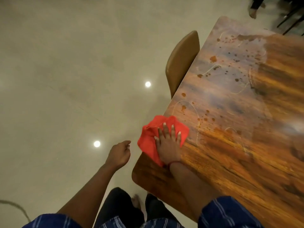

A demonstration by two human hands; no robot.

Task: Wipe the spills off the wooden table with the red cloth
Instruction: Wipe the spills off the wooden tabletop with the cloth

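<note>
The wooden table (246,162) fills the right side of the head view. Brown spills (213,58) and smaller drops are scattered over its far and middle parts, with faint curved wipe marks among them. The red cloth (148,140) lies crumpled at the table's left edge, partly hanging over it. My right hand (167,143) presses flat on the cloth with fingers spread. My left hand (120,153) hovers over the floor just left of the table corner, loosely curled and holding nothing.
A brown chair (182,61) is tucked against the table's left edge beyond the cloth. A pale tiled floor (65,79) lies to the left, with two light reflections. Another person's foot (252,13) and dark chair legs (291,17) stand at the far right.
</note>
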